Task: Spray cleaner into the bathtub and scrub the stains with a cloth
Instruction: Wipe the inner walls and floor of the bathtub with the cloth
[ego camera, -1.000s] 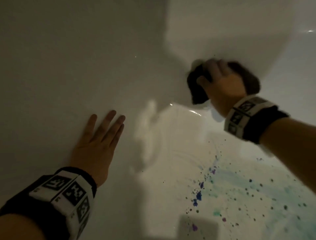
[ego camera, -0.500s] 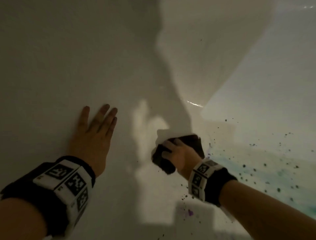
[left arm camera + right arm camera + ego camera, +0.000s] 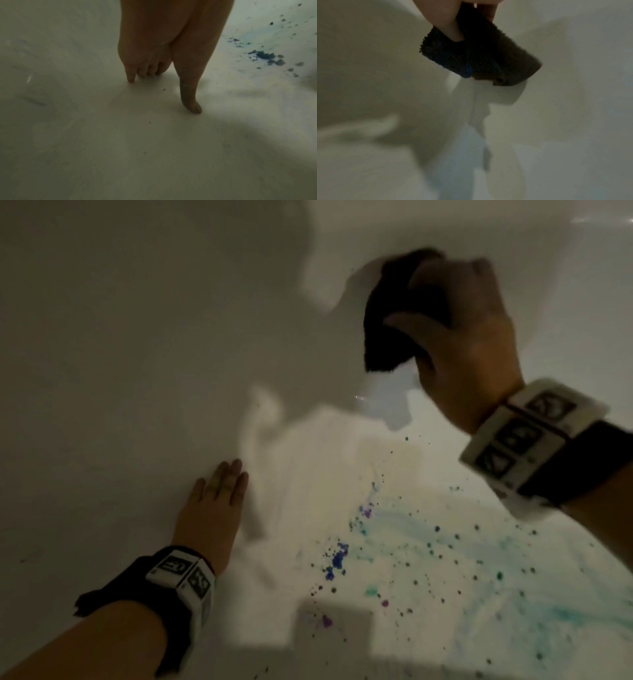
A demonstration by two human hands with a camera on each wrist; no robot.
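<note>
White bathtub (image 3: 137, 344) walls fill the head view, dim at the upper left and brighter toward the lower right, where we see blue, teal and purple stains (image 3: 404, 563) spattered and smeared across the tub floor.

Our left hand (image 3: 212, 508) lies in the lower middle of the frame, palm down on the tub with the fingers straight and held close together; it holds nothing. From the left wrist view we see the thumb (image 3: 190, 97) stretched out and touching the white floor, apart from the other fingertips, with the dark blue specks off at the upper right.

Our right hand (image 3: 466, 337) is in the upper right of the head view, its grip curled round a dark cloth (image 3: 394, 316), thumb across the front and fingers over the top. The cloth sits above the stained patch, against the pale tub wall, though blur keeps us from telling whether it touches. In the right wrist view the folded cloth (image 3: 477, 54) juts from the fingers at the top middle, its fuzzy edge showing a trace of blue.
</note>
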